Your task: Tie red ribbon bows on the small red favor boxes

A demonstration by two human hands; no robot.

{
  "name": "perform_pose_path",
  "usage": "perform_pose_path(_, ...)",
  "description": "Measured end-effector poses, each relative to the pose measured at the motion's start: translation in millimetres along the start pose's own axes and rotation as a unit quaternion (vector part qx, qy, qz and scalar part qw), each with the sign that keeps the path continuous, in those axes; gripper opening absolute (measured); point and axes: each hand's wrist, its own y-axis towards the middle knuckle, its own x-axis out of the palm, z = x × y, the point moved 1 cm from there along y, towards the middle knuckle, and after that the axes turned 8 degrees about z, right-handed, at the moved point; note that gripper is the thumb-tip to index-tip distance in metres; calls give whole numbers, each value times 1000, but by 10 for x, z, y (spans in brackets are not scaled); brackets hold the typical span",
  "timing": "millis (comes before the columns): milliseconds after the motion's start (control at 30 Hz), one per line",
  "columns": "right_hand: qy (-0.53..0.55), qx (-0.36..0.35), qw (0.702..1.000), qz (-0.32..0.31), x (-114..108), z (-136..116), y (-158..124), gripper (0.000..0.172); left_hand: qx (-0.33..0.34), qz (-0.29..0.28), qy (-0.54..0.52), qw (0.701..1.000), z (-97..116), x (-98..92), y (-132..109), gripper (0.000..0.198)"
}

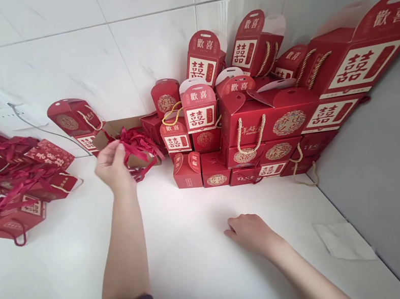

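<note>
My left hand (111,162) is closed in a pinch on a red ribbon (132,151), at the left rim of a cardboard box (114,128). Loose red ribbons fill that box, and some hang over its front edge. Over the white table (187,254), my right hand (251,233) is curled shut, and nothing shows in its fingers. The nearest things to it are stacked red gift boxes (215,172) with double-happiness characters, gold medallions and rope handles.
At the far left lie several red boxes (14,215) with ribbons and loop handles. A single red box (72,118) leans by the tiled wall, near a grey cable (41,128). On the right, a white tissue (343,240) lies beside the grey side wall (391,157).
</note>
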Motion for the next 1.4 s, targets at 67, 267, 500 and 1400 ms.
perform_pose_path(67,8,-8,1000,5,-28,-5,-12,28,34,-52,-44,997,346,-67,-50,25)
perform_pose_path(267,241,-96,960,108,-419,-155,-50,25,-49,-316,-19,947,1054,-194,-536,51)
perform_pose_path(500,584,-186,770,180,-1040,-367,50,23,-155,-541,79,823,1122,-125,-942,75)
perform_pose_path(1400,242,-25,877,415,-1269,241,1,16,-316,-590,-92,737,1025,-256,-814,27)
